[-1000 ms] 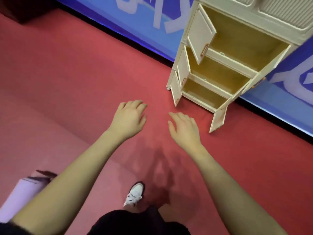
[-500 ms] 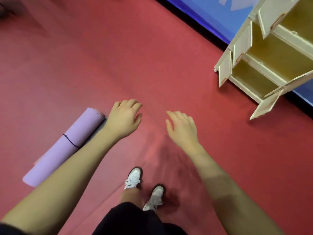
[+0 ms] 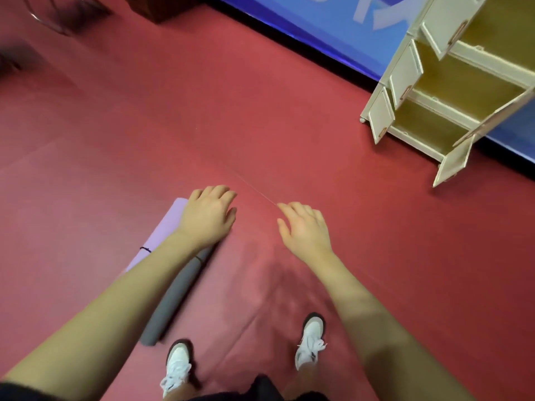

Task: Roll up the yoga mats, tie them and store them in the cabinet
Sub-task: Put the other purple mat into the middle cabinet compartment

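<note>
While both bare arms reach forward over the red floor [image 3: 289, 117], the left hand [image 3: 210, 217] hangs with its fingers loosely curled and close together, holding nothing; whether it touches the mats below it cannot be told. To the right, the right hand [image 3: 305, 228] is spread, fingers relaxed and slightly apart, empty above the floor. Under the left forearm lie two rolled mats side by side: a lilac rolled yoga mat [image 3: 166, 227] with a dark tie [image 3: 145, 249] around it, and just right of it a slimmer grey rolled yoga mat [image 3: 173, 299]. At the far right, well apart from them, stands the cream wooden cabinet [image 3: 434, 91], doors open. Two white sneakers [image 3: 311, 342] stand near. Half a second ago only the lilac mat showed, left of the hand; now the grey one is in view and the cabinet sits farther right
</note>
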`<control>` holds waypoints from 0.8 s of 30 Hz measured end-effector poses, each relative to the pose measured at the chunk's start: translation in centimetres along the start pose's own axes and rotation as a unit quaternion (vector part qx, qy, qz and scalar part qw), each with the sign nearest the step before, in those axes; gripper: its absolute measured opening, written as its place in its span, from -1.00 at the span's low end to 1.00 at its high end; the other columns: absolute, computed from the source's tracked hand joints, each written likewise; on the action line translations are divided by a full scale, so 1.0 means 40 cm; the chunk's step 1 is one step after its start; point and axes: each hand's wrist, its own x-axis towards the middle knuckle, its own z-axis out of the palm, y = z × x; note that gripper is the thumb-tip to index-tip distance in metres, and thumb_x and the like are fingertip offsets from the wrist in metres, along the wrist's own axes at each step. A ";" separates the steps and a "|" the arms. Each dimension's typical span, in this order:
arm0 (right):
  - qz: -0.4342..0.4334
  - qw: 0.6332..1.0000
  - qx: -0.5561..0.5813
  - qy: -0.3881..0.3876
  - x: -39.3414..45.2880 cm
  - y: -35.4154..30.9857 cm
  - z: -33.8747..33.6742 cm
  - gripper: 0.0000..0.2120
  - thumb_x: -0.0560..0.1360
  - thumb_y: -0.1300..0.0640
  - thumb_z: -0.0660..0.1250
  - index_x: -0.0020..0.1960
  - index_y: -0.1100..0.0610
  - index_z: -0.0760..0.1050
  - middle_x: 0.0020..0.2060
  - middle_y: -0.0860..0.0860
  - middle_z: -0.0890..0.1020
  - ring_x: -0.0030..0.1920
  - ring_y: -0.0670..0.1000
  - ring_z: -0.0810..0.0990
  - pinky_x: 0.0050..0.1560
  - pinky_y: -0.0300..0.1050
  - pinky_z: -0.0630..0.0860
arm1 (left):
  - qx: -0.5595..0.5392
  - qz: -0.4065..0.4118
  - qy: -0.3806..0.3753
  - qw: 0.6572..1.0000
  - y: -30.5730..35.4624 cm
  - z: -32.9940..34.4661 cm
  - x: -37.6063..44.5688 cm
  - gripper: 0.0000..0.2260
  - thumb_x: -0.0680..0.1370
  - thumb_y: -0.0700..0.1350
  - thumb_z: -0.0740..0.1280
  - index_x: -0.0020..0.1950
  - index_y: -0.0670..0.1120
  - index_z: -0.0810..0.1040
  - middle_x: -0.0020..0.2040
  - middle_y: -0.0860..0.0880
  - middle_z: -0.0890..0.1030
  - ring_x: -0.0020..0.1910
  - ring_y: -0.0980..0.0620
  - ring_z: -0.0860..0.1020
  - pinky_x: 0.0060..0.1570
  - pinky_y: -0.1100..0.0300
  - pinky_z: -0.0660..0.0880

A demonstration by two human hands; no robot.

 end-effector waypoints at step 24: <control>-0.145 0.986 -0.057 -0.052 0.261 -0.376 1.129 -0.30 0.14 0.06 0.62 0.27 0.09 0.54 0.27 0.13 0.55 0.20 0.19 0.57 0.12 0.06 0.50 | -0.049 -0.196 -0.050 0.978 -0.817 0.990 -0.250 -0.41 0.39 0.03 0.47 0.31 -0.25 0.46 0.33 -0.29 0.43 0.18 -0.32 0.47 0.09 -0.14 0.40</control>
